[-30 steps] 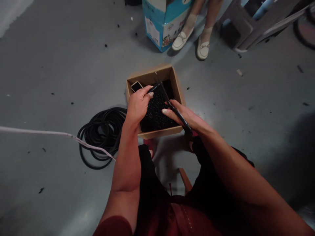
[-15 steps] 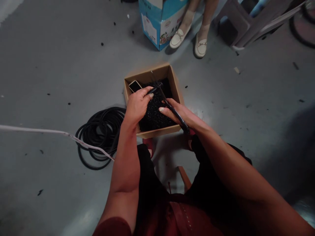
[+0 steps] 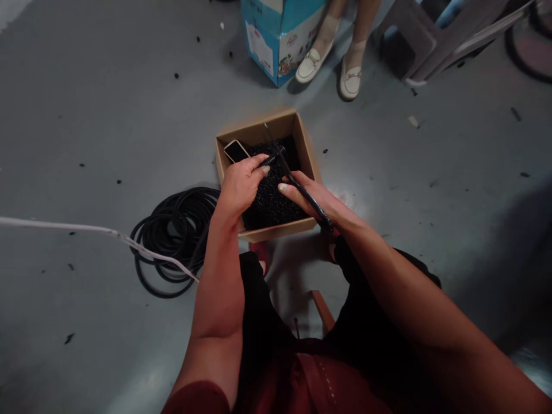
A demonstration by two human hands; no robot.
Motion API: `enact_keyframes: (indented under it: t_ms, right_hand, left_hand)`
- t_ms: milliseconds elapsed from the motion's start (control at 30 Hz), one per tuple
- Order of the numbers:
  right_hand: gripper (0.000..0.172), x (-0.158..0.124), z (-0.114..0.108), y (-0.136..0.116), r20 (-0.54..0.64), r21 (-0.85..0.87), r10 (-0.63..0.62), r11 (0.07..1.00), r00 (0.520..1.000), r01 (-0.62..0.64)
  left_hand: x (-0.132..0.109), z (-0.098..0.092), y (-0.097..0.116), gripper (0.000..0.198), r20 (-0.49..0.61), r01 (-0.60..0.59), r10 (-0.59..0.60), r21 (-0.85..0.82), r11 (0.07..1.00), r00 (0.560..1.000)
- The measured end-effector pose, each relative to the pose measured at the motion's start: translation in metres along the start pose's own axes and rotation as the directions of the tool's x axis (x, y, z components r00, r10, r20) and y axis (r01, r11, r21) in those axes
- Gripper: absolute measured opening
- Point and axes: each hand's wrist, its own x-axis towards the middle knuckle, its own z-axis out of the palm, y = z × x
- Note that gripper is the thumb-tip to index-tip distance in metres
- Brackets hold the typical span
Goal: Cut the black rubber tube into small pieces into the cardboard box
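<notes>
An open cardboard box [image 3: 276, 232] sits on the floor between my knees, filled with a heap of short black ribbed tubes [image 3: 269, 198]. My left hand [image 3: 241, 187] rests on the heap, its fingertips closed around a black tube [image 3: 271, 161]. My right hand [image 3: 310, 201] grips a longer black tube [image 3: 308, 197] that slants across the box. A black smartphone [image 3: 236, 151] lies in the box's far left corner, beside my left fingers.
A coil of black hose [image 3: 172, 241] and a white cable [image 3: 107, 232] lie left of the box. Ahead stand a blue-and-white carton [image 3: 278, 43], a co-worker's feet in cream loafers [image 3: 328, 66] and a grey plastic stool [image 3: 431, 40]. Small black bits dot the grey floor.
The whole scene has drifted slightly left and up in the view. My hands stay on the same tubes, with little visible change in their grip.
</notes>
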Motion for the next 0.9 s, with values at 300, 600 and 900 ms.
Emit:
enact_keyframes:
  t_ms: [300, 600, 900]
  right_hand:
    - [0.044, 0.0007, 0.0044, 0.0014, -0.029, -0.007, 0.022, 1.000, 0.999, -0.023]
    - [0.039, 0.0007, 0.0089, -0.0016, -0.080, -0.106, 0.037, 0.993, 0.996, -0.045]
    - [0.044, 0.0016, 0.0067, 0.0010, -0.048, -0.131, 0.032, 0.991, 0.998, -0.038]
  left_hand:
    - [-0.0019, -0.0008, 0.0010, 0.032, -0.006, -0.003, 0.003, 0.007, 1.000, 1.000]
    - [-0.0013, -0.0056, 0.0016, 0.032, -0.003, 0.022, -0.021, 0.154, 0.988, 1.000]
    - [-0.0009, -0.0037, -0.0021, 0.030, 0.008, 0.028, -0.030, 0.138, 0.990, 1.000]
